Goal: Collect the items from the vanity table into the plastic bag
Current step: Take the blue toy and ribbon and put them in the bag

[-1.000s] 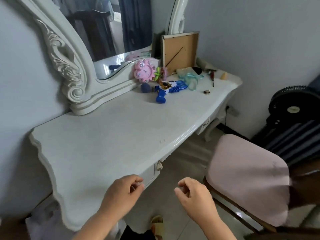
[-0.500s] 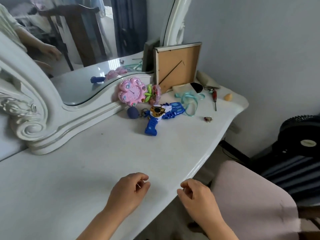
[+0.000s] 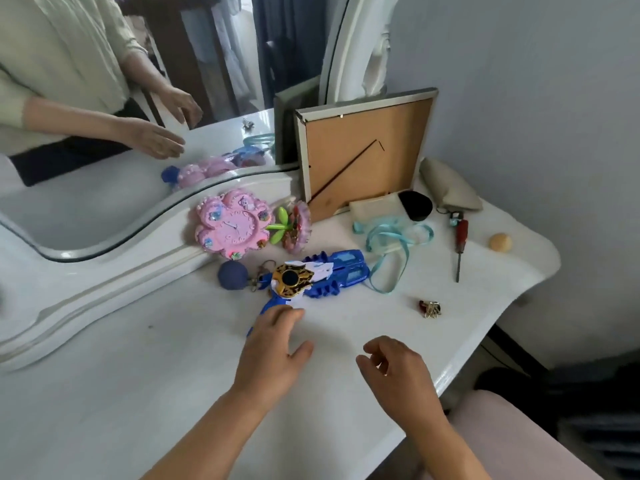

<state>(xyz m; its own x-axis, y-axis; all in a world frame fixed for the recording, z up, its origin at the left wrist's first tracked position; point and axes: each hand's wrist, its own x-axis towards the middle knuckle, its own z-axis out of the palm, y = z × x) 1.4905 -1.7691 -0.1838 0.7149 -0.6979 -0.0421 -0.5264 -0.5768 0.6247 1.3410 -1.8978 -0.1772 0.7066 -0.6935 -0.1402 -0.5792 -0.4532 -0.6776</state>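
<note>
The left hand (image 3: 273, 348) is reaching over the white counter (image 3: 104, 393) with its fingers straight and relaxed, holding nothing; its fingertips are lying over the grip of the blue toy gun (image 3: 318, 277), though whether they are touching it is unclear. The right hand (image 3: 398, 372) is hovering just beside it, nearer the counter's front edge, with fingers loosely curled and gripping nothing. The toy gun is lying flat, its barrel pointing right. A dark blue ball keychain (image 3: 232, 274) is sitting at its left end, and a teal ribbon (image 3: 391, 244) is looping at its right. Behind them a pink flower clock (image 3: 230, 228) is leaning against the mirror frame (image 3: 114, 282). Farther right, a red-handled screwdriver (image 3: 460, 245), a small clump of clips (image 3: 430, 308) and a picture frame (image 3: 363, 150) turned backward are resting.
</note>
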